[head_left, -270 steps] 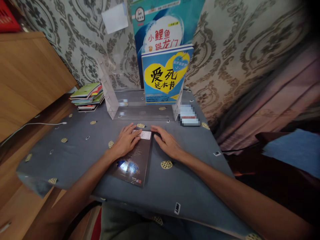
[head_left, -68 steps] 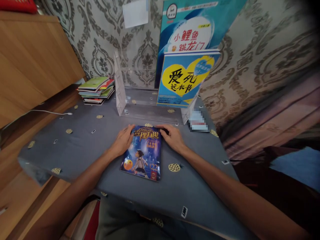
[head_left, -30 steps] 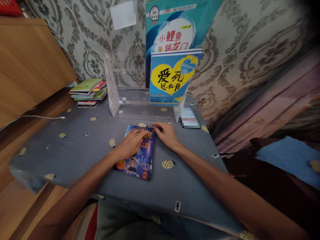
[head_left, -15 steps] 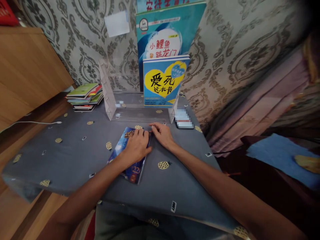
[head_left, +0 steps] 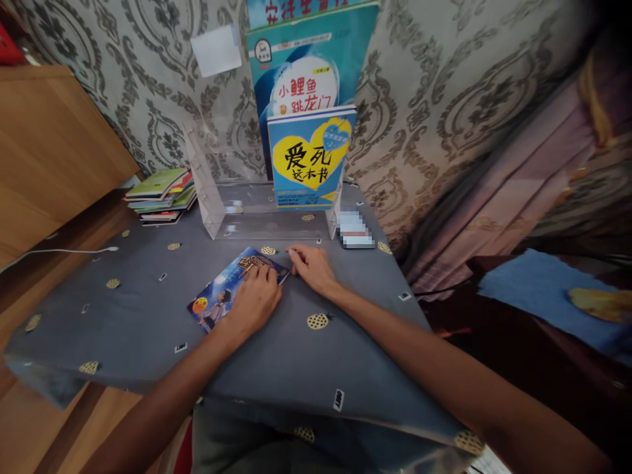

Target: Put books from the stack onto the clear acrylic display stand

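Observation:
A dark blue illustrated book (head_left: 217,299) lies tilted on the cloth-covered table, its cover facing up with gold lettering near the top. Over its right half rests my left hand (head_left: 257,299), palm down with the fingers laid across the cover. My right hand (head_left: 313,266) is on the cloth beside the book's upper right corner, side-on and loosely bent. Its forefinger points left, and nothing shows between finger and thumb. Behind both hands stands a clear acrylic rack (head_left: 276,227), with a blue book bearing a yellow heart (head_left: 309,161) upright at its right side.
Taller picture books (head_left: 303,52) stand behind the heart book against the patterned wall. A phone (head_left: 355,230) lies right of the rack. At the left are a pile of thin books (head_left: 160,194) and a white cable (head_left: 74,250). The table's front edge is near me.
The blue book has turned on the table, its lower end swinging left, and more of its cover picture shows. My left hand has moved slightly along with it; my right hand stays beside it.

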`<state>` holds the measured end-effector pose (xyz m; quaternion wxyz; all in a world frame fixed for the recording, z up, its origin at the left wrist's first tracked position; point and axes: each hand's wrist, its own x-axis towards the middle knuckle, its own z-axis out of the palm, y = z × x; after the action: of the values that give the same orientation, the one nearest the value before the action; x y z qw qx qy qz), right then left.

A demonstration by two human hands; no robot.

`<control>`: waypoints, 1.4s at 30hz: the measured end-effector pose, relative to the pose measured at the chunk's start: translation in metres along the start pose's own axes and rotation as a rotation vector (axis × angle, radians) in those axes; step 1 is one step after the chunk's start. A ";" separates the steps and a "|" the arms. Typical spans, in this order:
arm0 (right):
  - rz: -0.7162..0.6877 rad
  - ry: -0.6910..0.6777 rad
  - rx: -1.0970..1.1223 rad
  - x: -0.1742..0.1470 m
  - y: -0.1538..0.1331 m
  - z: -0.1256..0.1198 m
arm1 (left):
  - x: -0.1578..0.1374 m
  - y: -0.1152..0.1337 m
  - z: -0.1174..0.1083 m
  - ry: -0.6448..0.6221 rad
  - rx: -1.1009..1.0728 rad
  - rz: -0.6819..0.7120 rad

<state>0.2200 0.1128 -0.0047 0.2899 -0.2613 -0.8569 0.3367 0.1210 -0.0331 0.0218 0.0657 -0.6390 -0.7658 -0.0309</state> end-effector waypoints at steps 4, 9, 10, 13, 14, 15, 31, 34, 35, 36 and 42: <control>-0.009 0.063 0.028 0.001 0.003 -0.001 | 0.001 0.000 -0.003 0.005 -0.017 0.005; -0.022 0.116 0.089 0.000 -0.001 -0.002 | 0.003 -0.001 -0.011 -0.016 0.002 -0.001; -0.025 0.124 0.098 -0.001 -0.002 -0.003 | 0.004 -0.001 -0.013 -0.022 0.002 0.000; -0.045 0.138 0.117 -0.001 -0.005 -0.004 | 0.004 -0.003 -0.015 -0.026 -0.023 0.002; -0.051 0.142 0.122 -0.002 -0.005 -0.004 | 0.005 -0.004 -0.015 -0.023 -0.040 0.001; -0.056 0.148 0.126 -0.002 -0.006 -0.005 | 0.005 -0.004 -0.015 -0.017 -0.058 0.001; -0.168 0.070 0.019 -0.010 -0.010 -0.002 | 0.000 0.000 -0.008 0.006 -0.019 0.003; -0.199 -0.049 -0.110 -0.012 -0.010 0.001 | 0.000 -0.002 -0.006 0.012 -0.049 0.006; -0.206 -0.063 -0.165 -0.012 -0.011 0.002 | -0.001 -0.004 -0.006 0.018 -0.066 0.012; -0.209 -0.061 -0.218 -0.013 -0.011 0.003 | -0.002 -0.007 -0.006 0.020 -0.089 0.024; -0.208 -0.027 -0.387 -0.017 -0.015 0.007 | -0.038 -0.045 -0.021 -0.048 -0.215 0.080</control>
<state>0.2234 0.0892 -0.0036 0.2559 -0.2177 -0.9317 0.1380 0.0850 -0.0812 0.0390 -0.0202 -0.6731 -0.7332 -0.0949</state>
